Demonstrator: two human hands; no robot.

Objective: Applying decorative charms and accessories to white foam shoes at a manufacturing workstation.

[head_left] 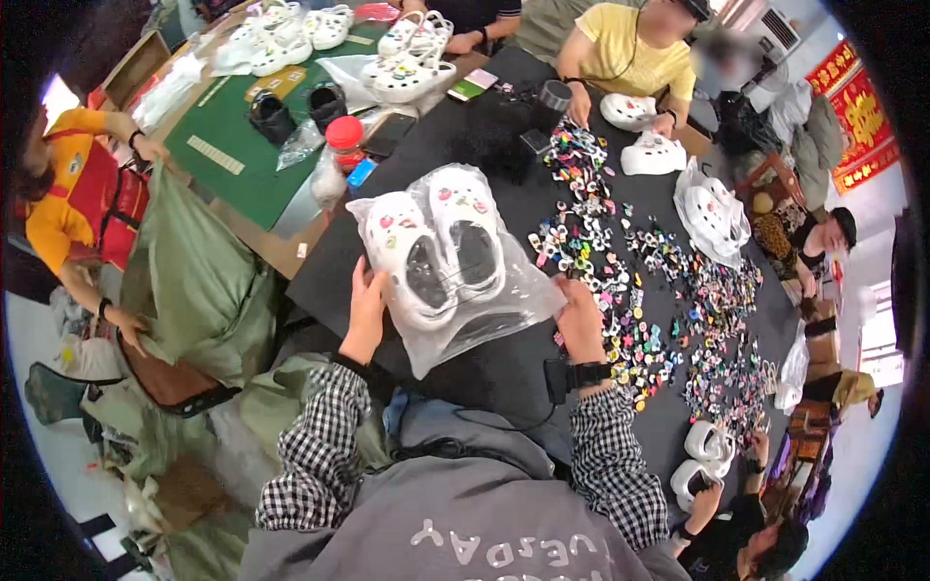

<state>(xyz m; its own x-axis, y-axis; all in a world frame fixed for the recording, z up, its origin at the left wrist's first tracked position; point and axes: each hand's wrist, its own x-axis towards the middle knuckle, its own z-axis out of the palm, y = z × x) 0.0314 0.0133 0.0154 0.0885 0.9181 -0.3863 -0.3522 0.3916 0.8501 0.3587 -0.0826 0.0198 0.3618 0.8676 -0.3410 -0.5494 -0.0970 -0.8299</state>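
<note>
A pair of white clogs (412, 257) with small colourful charms on the toes lies side by side inside a clear plastic bag (455, 339). I hold the bag up in front of me, over the black table. My left hand (366, 312) grips its lower left side, thumb up along the edge near one clog's heel. On the other side, my right hand (579, 315) pinches the bag's lower right corner. Just beyond that hand, many loose shoe charms (620, 281) spread over the black table (513, 387).
Ahead, a person in yellow (635, 53) handles white clogs (651, 153). Bagged clogs (715, 215) lie at the right. On the green table (262, 184) stand more clogs (407, 76), black shoes (273, 118) and a red-lidded jar (344, 140). At left someone holds a green sack (199, 281).
</note>
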